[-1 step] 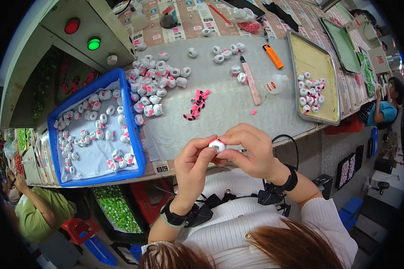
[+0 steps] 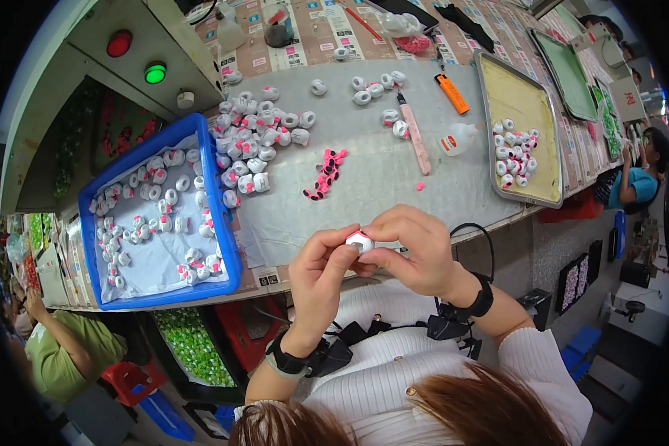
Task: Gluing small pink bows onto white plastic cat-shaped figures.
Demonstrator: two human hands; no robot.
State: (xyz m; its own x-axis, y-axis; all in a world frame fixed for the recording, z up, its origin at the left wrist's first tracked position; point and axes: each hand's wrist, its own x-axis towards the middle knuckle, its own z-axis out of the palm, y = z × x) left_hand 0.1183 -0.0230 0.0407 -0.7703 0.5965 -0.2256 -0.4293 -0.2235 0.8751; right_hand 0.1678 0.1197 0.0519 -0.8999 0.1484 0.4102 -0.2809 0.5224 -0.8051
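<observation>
Between both hands, just in front of the table's near edge, is a small white hollow figure piece with pink on top (image 2: 360,241). My left hand (image 2: 322,271) pinches its left side with thumb and fingertips. From the other side, my right hand (image 2: 416,249) closes thumb and forefinger on it. Beyond them, small pink pieces with black spots (image 2: 325,175) lie in a loose line on the grey sheet (image 2: 383,175). A heap of similar white figure pieces (image 2: 256,134) sits at the left. One small pink bit (image 2: 420,186) lies near a pink-handled pen-like tool (image 2: 415,137).
At the left, a blue tray (image 2: 234,253) holds many more pieces beside a machine housing with a green light (image 2: 155,72). On the right are a metal tray (image 2: 546,195) with finished-looking pieces, a small plastic bottle (image 2: 459,139) and an orange cutter (image 2: 452,94). Other people sit at both sides.
</observation>
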